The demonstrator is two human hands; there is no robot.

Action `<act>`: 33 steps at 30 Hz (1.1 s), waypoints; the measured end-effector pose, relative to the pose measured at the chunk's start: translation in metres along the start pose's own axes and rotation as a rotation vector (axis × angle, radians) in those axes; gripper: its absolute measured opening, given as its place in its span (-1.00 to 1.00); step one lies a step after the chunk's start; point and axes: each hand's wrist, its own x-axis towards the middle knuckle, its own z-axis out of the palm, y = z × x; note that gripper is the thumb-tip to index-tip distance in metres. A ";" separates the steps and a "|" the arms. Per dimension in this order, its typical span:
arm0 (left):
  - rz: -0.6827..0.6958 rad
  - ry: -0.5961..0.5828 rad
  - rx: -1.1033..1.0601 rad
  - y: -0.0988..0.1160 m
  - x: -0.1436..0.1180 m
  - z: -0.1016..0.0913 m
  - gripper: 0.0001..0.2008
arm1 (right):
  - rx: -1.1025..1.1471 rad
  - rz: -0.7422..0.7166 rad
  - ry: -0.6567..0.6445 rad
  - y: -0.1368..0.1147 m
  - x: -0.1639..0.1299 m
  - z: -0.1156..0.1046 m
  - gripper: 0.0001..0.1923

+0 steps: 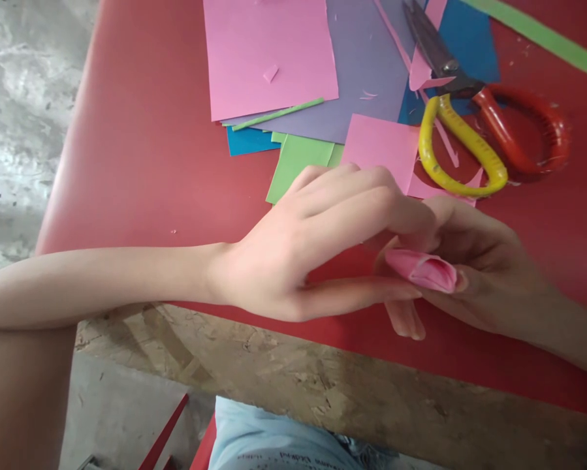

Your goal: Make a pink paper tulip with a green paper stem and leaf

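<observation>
Pink paper, rolled into a small pleated bud, sits pinched between both hands just above the near edge of the red desk. The left hand reaches across from the left, its thumb lying straight under the roll and its fingers curled over the top, closed lightly on the paper. The right hand cups the roll from the other side, fingers folded around it; how firmly they press I cannot tell, since the left hand covers most of the grip.

Judging by what lies about, the cutting looks largely done: scissors with one yellow and one red handle rest shut on the desk, well apart from the hands, among pink slivers and offcuts. A pink square lies just beyond the knuckles, and behind it a loose stack of coloured sheets, pink on top of lilac, green and blue. A green strip runs across the far right corner. The roll itself seems only partly shaped, its open end loose and unfixed; no glue or tape is in view.
</observation>
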 end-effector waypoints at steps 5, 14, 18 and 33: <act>0.065 0.001 0.123 -0.001 0.001 0.000 -0.92 | 0.000 0.031 0.001 -0.001 0.002 0.002 -0.91; 0.060 0.052 0.143 0.000 0.005 -0.002 -0.94 | 0.010 0.071 0.024 0.000 0.002 0.001 -0.86; 0.049 0.053 0.191 0.003 0.005 -0.002 -0.93 | 0.094 0.082 0.004 -0.001 0.003 -0.001 -0.84; 0.029 0.052 0.126 0.002 0.001 0.002 -0.87 | 0.089 0.161 -0.037 -0.001 0.004 0.000 -0.84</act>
